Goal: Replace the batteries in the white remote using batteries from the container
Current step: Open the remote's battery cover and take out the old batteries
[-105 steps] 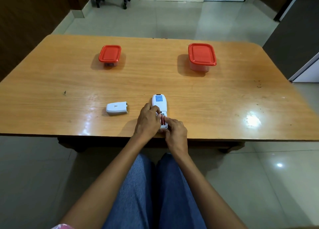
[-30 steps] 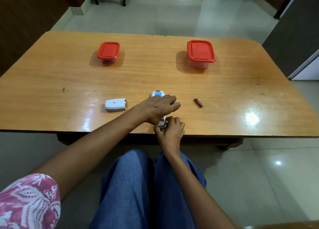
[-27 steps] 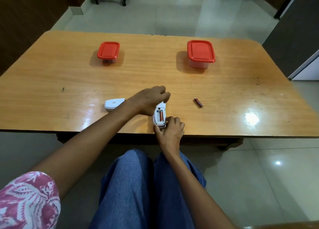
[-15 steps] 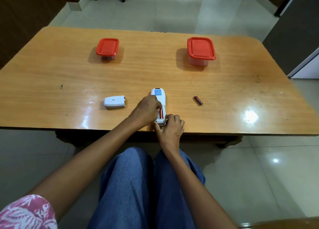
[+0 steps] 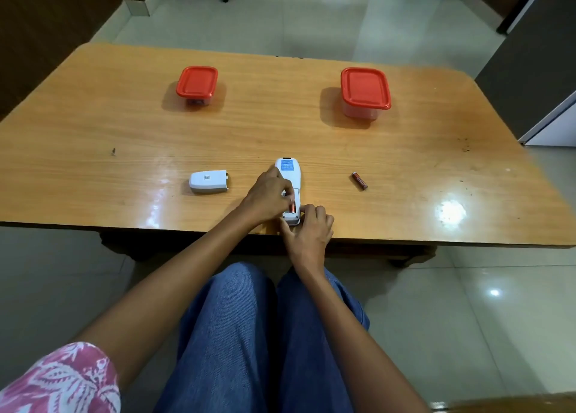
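The white remote lies face down near the table's front edge, its battery bay uncovered. A red battery still sits in the bay. My left hand rests on the remote's left side with its fingertips at that battery. My right hand grips the remote's near end. A second red battery lies loose on the table to the right. The white battery cover lies to the left. Two red-lidded containers stand at the back, a small one on the left and a larger one on the right, both closed.
The wooden table has its front edge just beyond my knees. A dark cabinet stands to the right of the table, and a tiled floor lies all around it.
One battery now lies loose on the table at the right. My left hand lifted off the remote and came back down onto the battery bay. My right hand kept hold of the remote's near end.
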